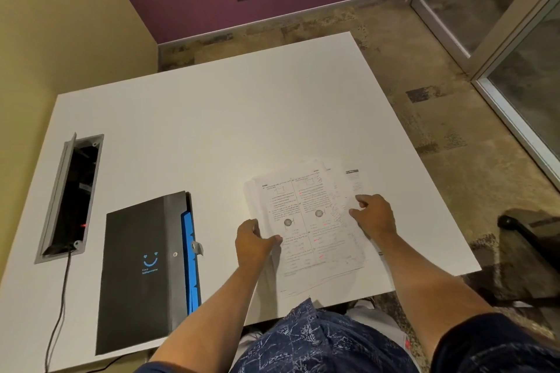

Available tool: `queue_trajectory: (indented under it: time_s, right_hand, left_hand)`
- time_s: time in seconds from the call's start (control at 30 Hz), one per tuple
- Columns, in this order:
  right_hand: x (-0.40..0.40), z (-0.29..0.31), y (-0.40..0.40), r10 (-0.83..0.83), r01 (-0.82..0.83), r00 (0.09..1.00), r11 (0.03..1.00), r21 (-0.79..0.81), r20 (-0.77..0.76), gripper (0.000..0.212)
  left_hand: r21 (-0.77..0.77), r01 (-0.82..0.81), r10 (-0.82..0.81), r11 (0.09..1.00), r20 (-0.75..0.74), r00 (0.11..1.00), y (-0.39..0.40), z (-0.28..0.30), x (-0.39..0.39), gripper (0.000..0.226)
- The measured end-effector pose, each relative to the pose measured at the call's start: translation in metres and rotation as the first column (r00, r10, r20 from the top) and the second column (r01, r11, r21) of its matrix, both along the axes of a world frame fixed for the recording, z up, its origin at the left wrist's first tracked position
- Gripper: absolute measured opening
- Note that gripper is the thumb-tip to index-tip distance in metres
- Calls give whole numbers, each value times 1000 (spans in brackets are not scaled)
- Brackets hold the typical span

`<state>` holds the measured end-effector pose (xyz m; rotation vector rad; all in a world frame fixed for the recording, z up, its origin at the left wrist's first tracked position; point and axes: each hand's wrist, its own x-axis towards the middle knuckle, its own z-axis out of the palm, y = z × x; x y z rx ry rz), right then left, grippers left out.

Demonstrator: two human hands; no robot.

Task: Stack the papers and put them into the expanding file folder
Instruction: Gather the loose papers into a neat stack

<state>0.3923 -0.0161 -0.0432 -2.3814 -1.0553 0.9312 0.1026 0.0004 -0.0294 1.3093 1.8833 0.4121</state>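
Observation:
Several printed papers (309, 221) lie in a loose, uneven pile near the front right of the white table (212, 118); one sheet sticks out at the upper right. My left hand (253, 241) grips the pile's left edge, thumb on top. My right hand (374, 216) rests on the pile's right side with its fingers spread on the sheets. To the left lies the black expanding file folder (142, 272), flat and closed, with blue pleats (190, 260) showing along its right edge and a blue smiley on its cover.
An open grey cable tray (71, 197) is sunk into the table at the left, with a black cable (59, 312) running to the front edge. A dark chair arm (521, 230) stands right of the table. The table's front edge is just below the papers.

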Motion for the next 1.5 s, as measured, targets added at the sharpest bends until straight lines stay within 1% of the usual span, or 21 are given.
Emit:
queue_trajectory:
  time_s: [0.03, 0.1, 0.17, 0.2, 0.27, 0.4, 0.53, 0.6, 0.67, 0.77, 0.8, 0.87, 0.9, 0.97, 1.0, 1.1, 1.17, 1.27, 1.3, 1.4, 1.5]
  right_hand:
    - [-1, -2, 0, 5, -5, 1000, 1000, 17, -3, 43]
    - [-6, -2, -3, -65, 64, 997, 997, 45, 29, 42]
    - [-11, 2, -6, -145, 145, 970, 989, 10, 196, 49]
    - [-14, 3, -7, -142, 161, 948, 986, -45, 284, 52]
    - [-19, 3, -8, -97, 145, 934, 982, -118, 343, 51]
    - [-23, 0, -3, -116, 142, 963, 986, -93, 243, 44]
    - [-24, -1, 1, -153, 152, 988, 988, 11, 16, 35]
    - [-27, -2, 4, -140, 141, 989, 990, 22, -50, 34]
    - [-33, -1, 9, -131, 133, 985, 991, 11, -115, 36]
    - [-36, -1, 16, -150, 156, 967, 988, 13, -204, 47]
    - [-36, -2, 18, -175, 184, 954, 983, 16, -242, 50]
    - [-31, -4, 19, -243, 261, 921, 965, 20, -303, 51]
    - [-26, -6, 18, -280, 301, 909, 953, 22, -307, 47]
    - [-16, -9, 12, -351, 368, 903, 930, 25, -249, 34]
    - [-12, -9, 8, -371, 383, 907, 923, 25, -198, 28]
    - [-4, -9, 1, -350, 352, 934, 936, 24, -67, 19]
    - [-3, -8, 3, -338, 342, 937, 939, 27, -91, 16]
    - [-4, -8, 9, -301, 307, 945, 951, 33, -125, 14]
    - [-6, -7, 12, -284, 290, 950, 956, 35, -130, 15]
    - [-17, -6, 18, -226, 234, 963, 972, 36, -148, 17]
    - [-26, -6, 24, -132, 135, 976, 991, 5, -175, 25]
  left_hand:
    - [-17, 70, -71, 997, -54, 996, 1, -1, 0, 44]
    - [-63, 167, -175, 984, -157, 972, 0, -3, 2, 58]
    - [-99, 160, -178, 982, -207, 962, -3, -1, 6, 69]
    - [-109, 161, -182, 981, -222, 958, -5, 0, 7, 72]
    - [-116, 191, -215, 975, -246, 945, -6, 1, 8, 72]
    - [-124, 212, -237, 969, -251, 938, -5, 1, 6, 74]
    - [-120, 238, -260, 964, -240, 935, -6, 0, 5, 72]
    - [-121, 236, -258, 964, -217, 941, -6, 0, 2, 74]
    - [-98, 219, -233, 971, -169, 958, -6, -2, 1, 72]
    - [-74, 184, -189, 980, -81, 979, -6, -1, 1, 73]
    - [-78, 165, -169, 983, -59, 984, -6, 1, 2, 69]
    - [-44, 116, -118, 992, -38, 992, -5, 1, 3, 36]
    - [-28, 92, -93, 995, -27, 995, -5, 3, 4, 32]
    - [-5, 50, -50, 999, 7, 999, -5, 6, 5, 49]
    - [12, 45, -45, 999, 10, 999, -5, 7, 5, 51]
    - [15, 65, -66, 998, 17, 998, -7, 4, 2, 43]
    - [6, 68, -68, 998, 48, 997, -6, 2, 0, 34]
    - [-12, 82, -81, 997, 68, 994, -5, 0, -3, 34]
    - [-27, 84, -82, 996, 72, 994, -5, -2, -4, 39]
    - [-80, 76, -68, 994, 92, 993, -4, -2, -2, 71]
    - [-115, 58, -44, 992, 121, 992, -1, 1, -1, 75]
